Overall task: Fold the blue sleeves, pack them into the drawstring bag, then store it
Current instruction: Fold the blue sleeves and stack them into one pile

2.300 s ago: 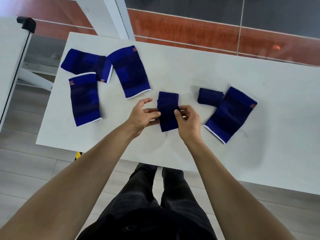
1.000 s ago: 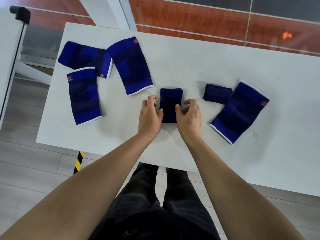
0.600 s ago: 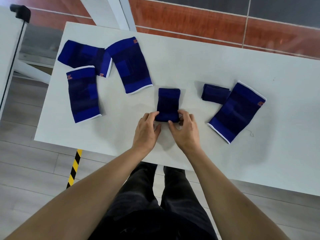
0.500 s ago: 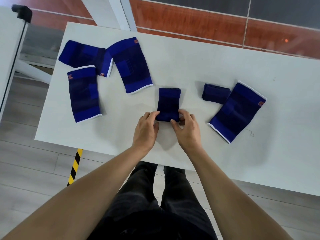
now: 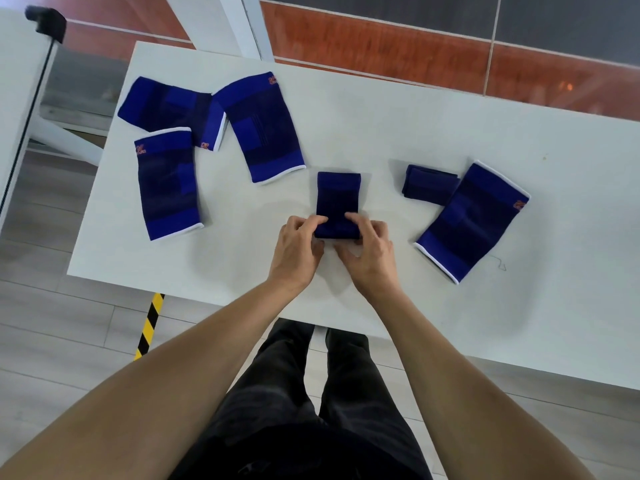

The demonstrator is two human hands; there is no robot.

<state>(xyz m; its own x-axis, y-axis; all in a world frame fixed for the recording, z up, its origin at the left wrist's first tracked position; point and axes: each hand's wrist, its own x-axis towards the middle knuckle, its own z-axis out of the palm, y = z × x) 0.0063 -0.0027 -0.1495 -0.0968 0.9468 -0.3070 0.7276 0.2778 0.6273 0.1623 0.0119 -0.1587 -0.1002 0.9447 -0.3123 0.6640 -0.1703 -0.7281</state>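
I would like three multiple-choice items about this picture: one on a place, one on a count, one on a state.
1. Where does the small folded sleeve lie that no hand touches?
A. against the flat sleeve on the right
B. among the three sleeves on the left
C. on the floor

2. How many sleeves lie flat, not folded?
A. two
B. four
C. six

3. What is the state of the sleeve in the middle?
A. spread out flat
B. folded, its near end held by both hands
C. inside a bag

Answers: 1 A, its edge meets that sleeve. 2 B, three left, one right. 3 B, the left hand and the right hand grip it.
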